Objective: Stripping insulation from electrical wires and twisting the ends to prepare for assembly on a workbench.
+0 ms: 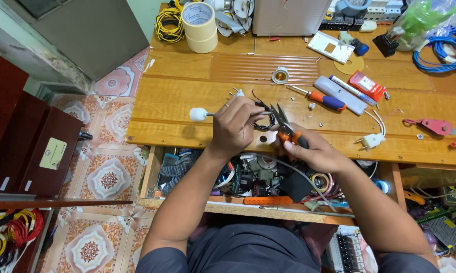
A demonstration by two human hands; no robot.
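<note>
Pliers gripped in right hand, nose toward black wire pinched by left hand, near tabletop's front edge; contact unclear.

A thin black cable with a white rounded plug end pointing left lies level above the near edge of the wooden bench, its loop meeting the open tips of orange-handled pliers angled far-left.

A screwdriver lies on the table, right of the lamp socket.
</note>
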